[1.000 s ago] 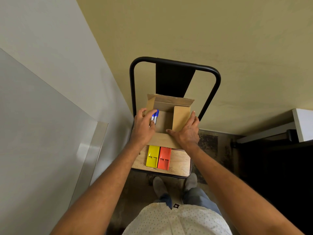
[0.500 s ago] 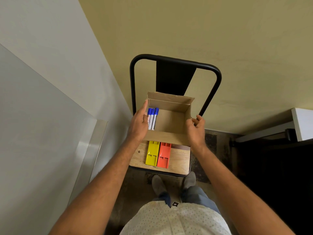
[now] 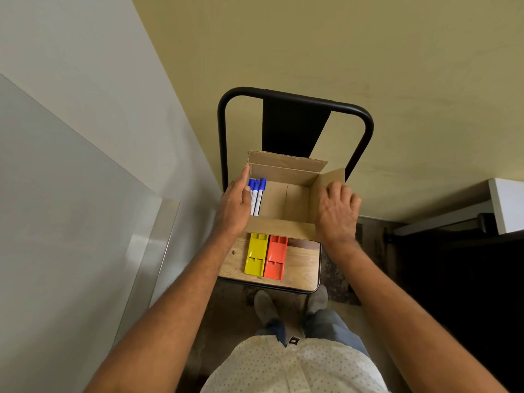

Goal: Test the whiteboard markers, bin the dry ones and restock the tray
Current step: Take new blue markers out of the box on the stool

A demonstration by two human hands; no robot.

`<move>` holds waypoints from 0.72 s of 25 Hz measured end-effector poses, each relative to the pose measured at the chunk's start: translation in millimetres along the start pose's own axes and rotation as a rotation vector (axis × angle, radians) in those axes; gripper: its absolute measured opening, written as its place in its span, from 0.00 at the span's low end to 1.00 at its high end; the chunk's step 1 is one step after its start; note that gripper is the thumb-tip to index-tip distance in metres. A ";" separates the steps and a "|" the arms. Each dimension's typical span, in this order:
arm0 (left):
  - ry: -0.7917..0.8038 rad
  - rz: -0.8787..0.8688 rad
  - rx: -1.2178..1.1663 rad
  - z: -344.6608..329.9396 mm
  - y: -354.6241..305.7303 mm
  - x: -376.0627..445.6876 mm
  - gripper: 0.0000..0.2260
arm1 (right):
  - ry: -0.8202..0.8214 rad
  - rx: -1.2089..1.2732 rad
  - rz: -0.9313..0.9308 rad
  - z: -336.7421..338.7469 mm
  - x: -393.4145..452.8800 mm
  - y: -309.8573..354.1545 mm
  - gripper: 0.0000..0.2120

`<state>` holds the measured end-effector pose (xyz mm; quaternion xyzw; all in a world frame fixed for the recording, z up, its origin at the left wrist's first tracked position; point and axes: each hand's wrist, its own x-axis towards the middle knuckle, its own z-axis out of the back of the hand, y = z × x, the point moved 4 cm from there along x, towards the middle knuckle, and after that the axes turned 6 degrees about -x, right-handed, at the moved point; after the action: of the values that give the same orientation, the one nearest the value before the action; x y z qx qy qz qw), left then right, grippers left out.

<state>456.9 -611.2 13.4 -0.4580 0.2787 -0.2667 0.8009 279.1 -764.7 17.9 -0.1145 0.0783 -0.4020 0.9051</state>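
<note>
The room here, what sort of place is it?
Probably an office or classroom corner: a whiteboard on the wall, a cardboard box of blue markers on a chair, and a white desk edge.

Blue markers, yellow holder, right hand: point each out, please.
blue markers [image 3: 257, 196], head view, on the white barrel of the middle one.
yellow holder [image 3: 255, 256], head view, on its flat top.
right hand [image 3: 336, 212], head view, on its back.

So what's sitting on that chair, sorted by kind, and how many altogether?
Cardboard box: 1
Blue-capped markers, lying inside the box at its left wall: 3
Yellow plastic piece: 1
Orange plastic piece: 1
Total: 6
</note>
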 end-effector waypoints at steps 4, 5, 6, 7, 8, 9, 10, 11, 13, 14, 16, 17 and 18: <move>-0.011 -0.008 0.000 0.5 2.6 0.0 0.22 | 0.167 -0.130 0.140 1.4 18.3 30.5 0.23; -0.010 -0.003 0.003 1.0 3.0 0.2 0.22 | 0.190 -0.112 0.163 1.0 23.3 37.6 0.22; -0.009 0.002 0.006 1.8 3.3 0.9 0.23 | 0.225 -0.057 0.166 -2.5 29.8 44.3 0.21; -0.010 0.005 0.008 2.2 3.4 1.5 0.23 | 0.275 0.038 0.156 -9.3 36.6 49.8 0.21; -0.013 0.008 0.009 2.9 3.6 2.1 0.23 | 0.340 0.169 0.135 -19.2 44.2 55.5 0.21; -0.015 0.010 0.007 3.3 3.5 2.0 0.23 | 0.422 0.338 0.099 -30.1 51.0 61.8 0.21; -0.014 0.012 0.002 3.4 3.4 1.9 0.23 | 0.516 0.551 0.042 -42.3 57.2 68.2 0.20; -0.011 0.015 -0.007 3.4 3.3 1.5 0.23 | 0.593 0.794 -0.045 -50.8 61.7 75.5 0.18; -0.015 0.012 -0.026 3.3 4.7 2.1 0.24 | 0.673 1.199 -0.278 -61.3 67.4 91.1 0.10; -0.020 0.006 -0.029 3.0 5.4 2.3 0.24 | 0.701 1.324 -0.368 -65.0 69.0 98.8 0.05; -0.020 0.003 -0.030 3.5 6.9 3.2 0.24 | 0.771 1.447 -0.425 -71.7 73.9 119.0 0.05; -0.016 0.006 -0.029 3.3 7.3 3.2 0.23 | 0.803 1.459 -0.422 -74.9 76.2 127.5 0.07; -0.015 0.009 -0.028 3.6 7.9 3.8 0.23 | 0.822 1.458 -0.428 -79.4 79.4 134.7 0.09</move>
<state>463.5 -608.2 7.2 -0.4698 0.2787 -0.2556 0.7977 409.0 -747.7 -98.8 0.6372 0.0988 -0.5230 0.5573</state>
